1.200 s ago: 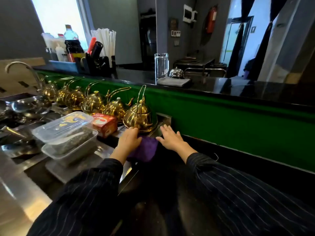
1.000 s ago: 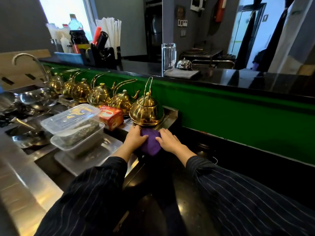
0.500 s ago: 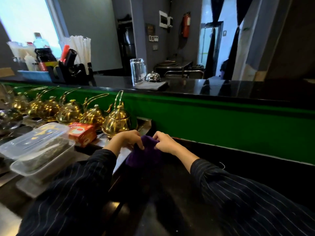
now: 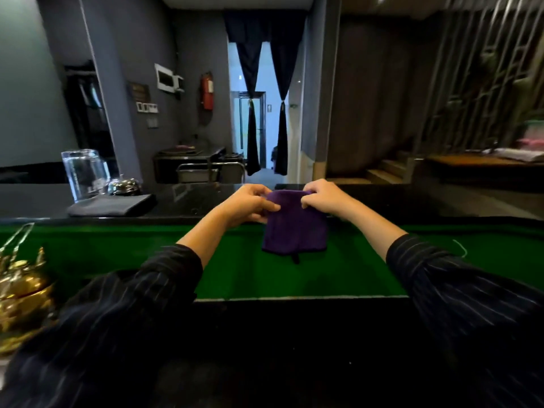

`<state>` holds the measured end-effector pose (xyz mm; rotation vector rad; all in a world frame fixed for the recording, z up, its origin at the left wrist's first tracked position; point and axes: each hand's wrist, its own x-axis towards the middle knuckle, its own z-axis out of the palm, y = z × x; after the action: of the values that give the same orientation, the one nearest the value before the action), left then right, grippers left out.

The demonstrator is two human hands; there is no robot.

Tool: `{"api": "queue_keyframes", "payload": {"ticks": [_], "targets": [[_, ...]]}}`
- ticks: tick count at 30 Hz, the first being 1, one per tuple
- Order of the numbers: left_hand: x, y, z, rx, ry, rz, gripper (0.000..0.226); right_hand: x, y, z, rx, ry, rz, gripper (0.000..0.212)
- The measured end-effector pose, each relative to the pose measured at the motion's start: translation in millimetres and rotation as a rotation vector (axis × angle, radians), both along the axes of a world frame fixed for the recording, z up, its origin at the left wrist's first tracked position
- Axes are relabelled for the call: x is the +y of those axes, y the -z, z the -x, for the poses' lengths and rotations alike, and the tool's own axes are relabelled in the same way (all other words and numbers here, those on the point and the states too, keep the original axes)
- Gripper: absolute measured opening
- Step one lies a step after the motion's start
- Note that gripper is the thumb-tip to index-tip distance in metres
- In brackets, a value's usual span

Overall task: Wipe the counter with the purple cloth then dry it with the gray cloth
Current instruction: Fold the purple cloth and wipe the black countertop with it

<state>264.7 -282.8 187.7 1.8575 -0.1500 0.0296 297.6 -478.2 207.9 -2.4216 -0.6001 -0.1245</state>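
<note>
Purple cloth [image 4: 294, 228]: held up in the air by its top edge, hanging folded below both hands, in front of the green panel [image 4: 294, 278]; a small dark loop dangles from its lower hem.
Left hand [image 4: 250, 206]: fingers curled, pinching the cloth's top left corner between thumb and fingers.
Right hand [image 4: 325, 198]: fingers curled over the top right corner and gripping it, just beside the left hand, with the cloth's edge bunched between them.
Counter [image 4: 191, 198]: glossy black top, running left and right behind the grip at about hand level (whether the cloth touches it cannot be told).
Gray cloth [image 4: 113, 205]: folded flat on the counter, well to the left of the grip, neither hand on it.
Clear glass [image 4: 84, 173]: upright just behind the gray cloth's left end.
Call bell [image 4: 123, 186]: beside the glass, on the side nearer the grip.
Brass teapot [image 4: 20, 293]: far down and left of the grip, below counter level, cut by the frame edge.
Sleeves [image 4: 459, 290]: dark, pinstriped, wrists bare.
</note>
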Motion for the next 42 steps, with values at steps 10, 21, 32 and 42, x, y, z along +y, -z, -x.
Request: {"api": "queue_keyframes", "payload": {"ticks": [10,21,32,42], "targets": [[32.2,24.4,-80.5,-0.535,-0.297,-1.033,0.031,-10.3,30.4,-85.3,-0.159,0.274,0.281,0.051],[84.2,40.2,-79.5,-0.337,-0.193,-1.069,0.098,-9.2,50.5,-76.0,0.06,0.271,0.476,0.102],[84.5,42.8,-82.3,-0.393,-0.176,-1.102,0.064,22.0,37.8,-188.6,0.195,0.358,0.491,0.106],[80.1,39.7,-76.4,-0.441,-0.234,-1.085,0.063,45.8,43.7,-200.9,0.101,0.196,0.476,0.07]]}}
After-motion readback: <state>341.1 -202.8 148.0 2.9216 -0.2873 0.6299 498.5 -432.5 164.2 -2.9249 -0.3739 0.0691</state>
